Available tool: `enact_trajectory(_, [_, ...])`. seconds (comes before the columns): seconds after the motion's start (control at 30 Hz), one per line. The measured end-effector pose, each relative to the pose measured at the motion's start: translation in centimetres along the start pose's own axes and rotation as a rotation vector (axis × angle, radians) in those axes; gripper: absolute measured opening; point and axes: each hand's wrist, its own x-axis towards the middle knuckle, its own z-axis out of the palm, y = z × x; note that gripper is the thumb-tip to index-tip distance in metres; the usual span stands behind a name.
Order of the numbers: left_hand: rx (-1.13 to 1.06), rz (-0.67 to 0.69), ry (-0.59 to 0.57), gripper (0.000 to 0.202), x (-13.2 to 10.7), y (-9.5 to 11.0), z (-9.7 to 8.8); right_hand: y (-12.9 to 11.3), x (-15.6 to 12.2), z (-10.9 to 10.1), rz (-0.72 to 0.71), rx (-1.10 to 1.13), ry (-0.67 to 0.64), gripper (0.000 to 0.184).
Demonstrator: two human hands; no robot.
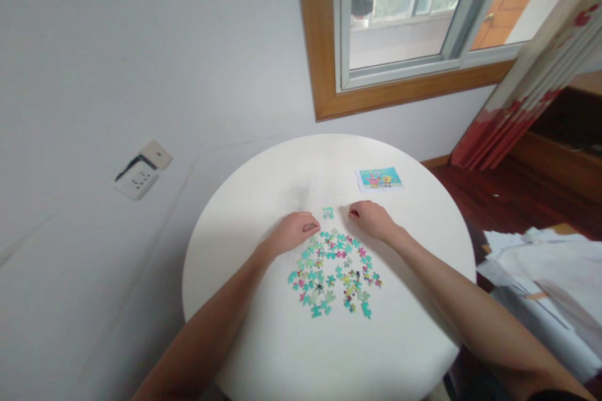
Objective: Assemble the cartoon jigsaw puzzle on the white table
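On a round white table (226, 225) lies a loose spread of jigsaw pieces (324, 272), mostly teal with some pink and yellow ones. A small cluster of joined jigsaw pieces (328, 213) sits apart, just beyond the spread. My left hand (294, 230) rests at the far left edge of the spread with its fingers curled closed. To the right of the small cluster is my right hand (370, 218), also closed, low over the tabletop. Whatever either hand's fingertips might hold is hidden or too small to make out.
A colourful cartoon picture sheet (380, 178) lies at the table's back right. Behind are a white wall with a socket (137, 179) and a wood-framed window (324, 97). Piled papers (550, 282) stand right of the table, below a red-and-white curtain (503, 125).
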Motion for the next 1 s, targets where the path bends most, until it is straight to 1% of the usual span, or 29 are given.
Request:
enact_trajectory(0.1, [0.005,-0.007,-0.002,0.020,0.03,-0.17,0.10,-0.09,0.03,0.19,-0.016,0.005,0.012,0.027])
enact_trajectory(0.17, [0.015,-0.048,-0.007,0.020,0.00,-0.32,0.15,-0.10,0.02,0.23,-0.021,0.010,0.014,0.026])
enact_trajectory(0.27, [0.022,-0.146,-0.017,0.029,-0.12,-0.51,0.18,-0.05,0.02,0.25,-0.019,0.012,0.008,0.025])
enact_trajectory(0.33, [0.016,-0.178,-0.015,0.035,-0.20,-0.56,0.18,-0.02,0.04,0.26,-0.020,0.015,0.006,0.025])
enact_trajectory(0.5, [0.026,-0.194,-0.015,0.037,-0.23,-0.59,0.23,0.01,0.08,0.25,-0.018,0.025,0.003,0.023])
enact_trajectory(0.63, [0.027,-0.171,-0.019,0.036,-0.23,-0.71,0.29,-0.01,0.09,0.20,-0.019,0.036,0.000,0.022])
enact_trajectory(0.8, [0.022,-0.180,-0.024,0.036,-0.24,-0.79,0.33,-0.04,0.08,0.15,-0.008,0.048,-0.006,0.023])
enact_trajectory(1.0, [-0.040,-0.201,-0.027,0.032,-0.18,-0.91,0.34,0.00,0.11,0.14,-0.004,0.056,-0.019,0.023])
